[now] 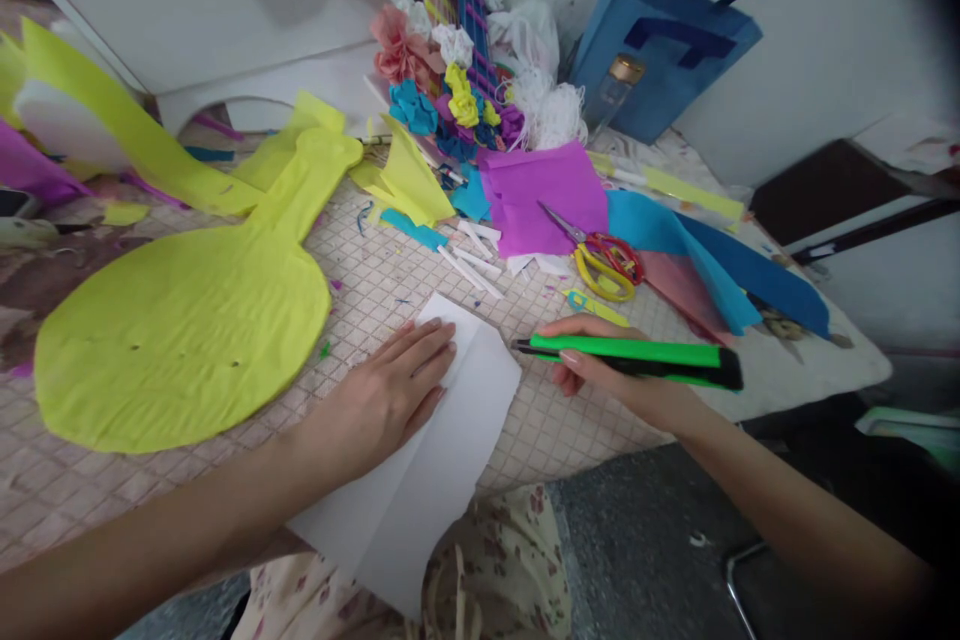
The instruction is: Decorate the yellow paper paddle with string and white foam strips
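My left hand (397,385) lies flat with fingers stretched out on a folded sheet of white paper (457,460). The sheet has a crease along its length, and its lower end hangs over the table edge above my lap. In my right hand (592,360) is a green and black utility knife (645,355), held just right of the paper. Its narrow dark tip points left towards the sheet, apart from my left fingers; whether any blade is out cannot be made out. A large yellow guitar-shaped piece (187,330) lies left of my left hand.
Scissors (604,260) with red and yellow handles lie beyond my right hand, beside purple paper (544,195) and blue sheets (675,240). White strips (472,270) are scattered nearby. Paper flowers (457,90) and a blue bag (660,50) stand at the back.
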Tool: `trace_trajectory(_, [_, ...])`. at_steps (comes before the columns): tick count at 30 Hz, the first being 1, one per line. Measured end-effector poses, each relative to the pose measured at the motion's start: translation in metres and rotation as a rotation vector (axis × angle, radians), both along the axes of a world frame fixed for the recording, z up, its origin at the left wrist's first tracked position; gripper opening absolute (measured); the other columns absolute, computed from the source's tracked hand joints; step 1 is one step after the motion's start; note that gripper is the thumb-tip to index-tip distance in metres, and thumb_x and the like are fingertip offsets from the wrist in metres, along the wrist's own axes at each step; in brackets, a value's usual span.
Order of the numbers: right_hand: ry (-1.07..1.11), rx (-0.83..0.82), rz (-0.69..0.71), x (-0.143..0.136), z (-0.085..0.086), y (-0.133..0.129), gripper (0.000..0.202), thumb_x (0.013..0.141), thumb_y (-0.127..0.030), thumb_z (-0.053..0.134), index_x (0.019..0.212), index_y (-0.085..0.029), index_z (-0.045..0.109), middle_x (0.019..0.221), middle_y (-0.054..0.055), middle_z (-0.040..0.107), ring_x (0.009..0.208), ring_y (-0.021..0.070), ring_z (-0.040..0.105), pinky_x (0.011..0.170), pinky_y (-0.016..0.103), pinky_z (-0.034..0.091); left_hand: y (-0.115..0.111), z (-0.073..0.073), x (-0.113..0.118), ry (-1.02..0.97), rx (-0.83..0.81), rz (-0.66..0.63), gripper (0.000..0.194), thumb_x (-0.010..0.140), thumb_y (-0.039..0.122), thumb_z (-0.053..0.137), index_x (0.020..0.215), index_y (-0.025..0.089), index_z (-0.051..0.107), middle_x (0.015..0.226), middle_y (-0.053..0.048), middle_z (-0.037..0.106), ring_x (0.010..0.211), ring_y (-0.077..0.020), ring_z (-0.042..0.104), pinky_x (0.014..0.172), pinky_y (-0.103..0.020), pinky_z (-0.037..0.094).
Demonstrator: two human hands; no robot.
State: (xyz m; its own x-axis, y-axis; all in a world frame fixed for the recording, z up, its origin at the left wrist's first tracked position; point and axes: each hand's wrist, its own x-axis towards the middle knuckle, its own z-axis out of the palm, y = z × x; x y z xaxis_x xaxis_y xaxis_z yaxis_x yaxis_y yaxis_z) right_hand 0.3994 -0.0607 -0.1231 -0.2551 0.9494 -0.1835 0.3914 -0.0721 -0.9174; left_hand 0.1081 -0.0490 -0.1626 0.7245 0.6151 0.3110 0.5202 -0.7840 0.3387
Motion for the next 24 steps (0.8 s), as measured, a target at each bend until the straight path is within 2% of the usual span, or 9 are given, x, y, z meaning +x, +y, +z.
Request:
trace_trajectory(3, [0.122, 0.079, -0.126, -0.002, -0.002, 0.001, 0.028, 0.09, -0.037, 0.055, 0.112, -0.021, 0.059, 0.072, 0.002, 0.067, 0.059, 0.0138, 0.065, 0.054, 0.028, 0.056, 0.0, -0.001, -0.001, -0.006, 0.008, -0.003, 0.033, 0.095, 0.02, 0.044, 0.125, 0.011, 0.055, 0.139, -0.015, 0.05, 0.131, -0.0256, 0.045, 0.113, -0.048, 0.035])
trace_trajectory(6, [0.2, 0.167, -0.181, -0.02, -0.005, 0.006, 0.033, 0.089, -0.037, 0.057, 0.119, -0.022, 0.054, 0.083, 0.003, 0.07, 0.071, 0.0163, 0.07, 0.065, 0.032, 0.059, 0.0, -0.002, -0.002, 0.0, 0.014, -0.005, 0.035, 0.095, 0.02, 0.044, 0.127, 0.011, 0.054, 0.141, -0.014, 0.049, 0.132, -0.0249, 0.044, 0.113, -0.047, 0.035])
trace_trajectory(9, [0.151, 0.245, -0.11, -0.043, -0.01, 0.012, 0.033, 0.089, -0.035, 0.058, 0.12, -0.024, 0.055, 0.096, 0.005, 0.071, 0.086, 0.0181, 0.07, 0.078, 0.035, 0.058, 0.0, -0.001, -0.003, 0.01, 0.011, -0.005, 0.036, 0.095, 0.02, 0.045, 0.129, 0.011, 0.052, 0.142, -0.014, 0.048, 0.133, -0.0247, 0.042, 0.114, -0.047, 0.034])
trace_trajectory(13, [-0.035, 0.464, 0.016, -0.059, -0.016, 0.02, 0.03, 0.089, -0.03, 0.056, 0.118, -0.023, 0.058, 0.103, 0.006, 0.07, 0.1, 0.0193, 0.066, 0.094, 0.039, 0.051, 0.0, 0.001, -0.004, -0.007, -0.009, -0.004, 0.039, 0.095, 0.021, 0.045, 0.132, 0.014, 0.05, 0.143, -0.013, 0.047, 0.133, -0.025, 0.042, 0.113, -0.049, 0.035])
trace_trajectory(20, [-0.033, 0.552, -0.066, -0.06, -0.015, 0.032, 0.032, 0.089, -0.032, 0.057, 0.12, -0.025, 0.056, 0.11, 0.006, 0.069, 0.1, 0.0197, 0.066, 0.09, 0.037, 0.053, 0.0, -0.001, -0.005, 0.003, -0.007, 0.001, 0.039, 0.095, 0.021, 0.045, 0.133, 0.013, 0.05, 0.143, -0.013, 0.046, 0.135, -0.025, 0.041, 0.113, -0.048, 0.035])
trace_trajectory(24, [0.05, 0.454, -0.03, -0.069, -0.014, 0.033, 0.032, 0.09, -0.035, 0.055, 0.12, -0.024, 0.056, 0.105, 0.005, 0.069, 0.09, 0.0172, 0.068, 0.086, 0.035, 0.054, 0.0, -0.001, -0.004, 0.016, 0.016, -0.006, 0.039, 0.095, 0.021, 0.044, 0.133, 0.011, 0.05, 0.143, -0.014, 0.046, 0.134, -0.0252, 0.041, 0.112, -0.049, 0.036])
